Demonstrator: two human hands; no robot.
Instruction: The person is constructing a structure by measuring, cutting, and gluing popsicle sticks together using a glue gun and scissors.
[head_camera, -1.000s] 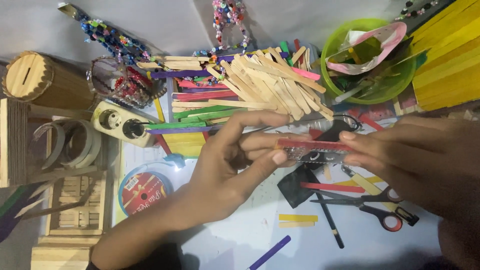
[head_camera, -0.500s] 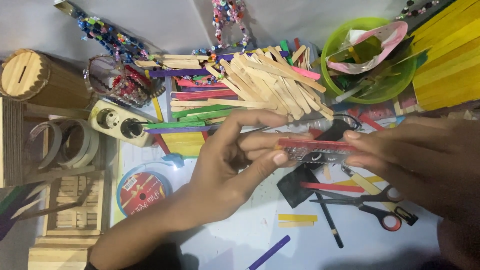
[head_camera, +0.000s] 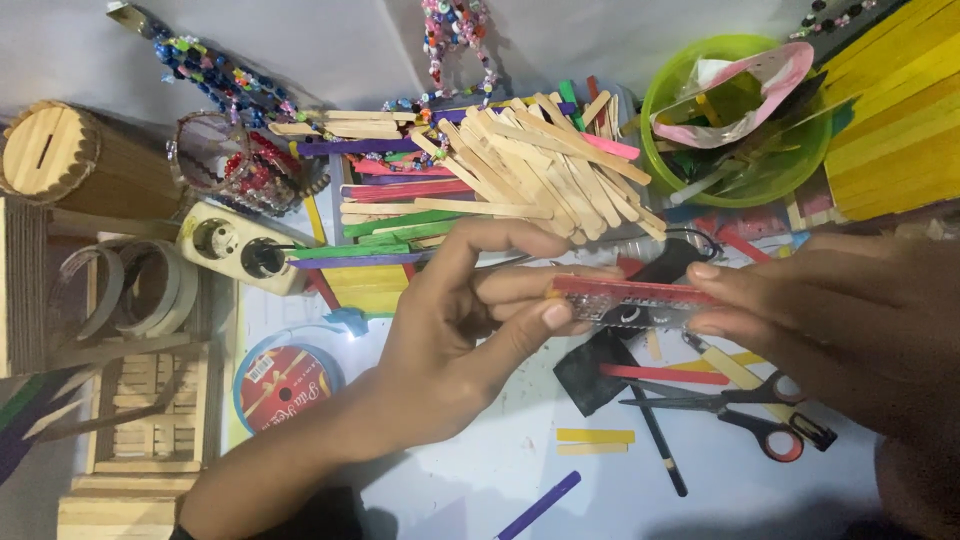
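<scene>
As seen from above, left hand (head_camera: 455, 330) and right hand (head_camera: 840, 310) both pinched on red stick (head_camera: 630, 291)

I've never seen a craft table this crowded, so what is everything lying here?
red stick piece: one, red, held between both hands
craft sticks: many, plain wood and coloured, heaped at top centre
bowl: one, green, top right, stuffed with scraps
scissors: one, red-and-black handles, lower right
ribbon spool: one, red, lower left
power strip: one, cream, left
bead strings: several, multicoloured, top
wooden cylinder box: one, tan, top left
left hand: one, fingers pinching the piece's left end
right hand: one, pinching its right end
</scene>
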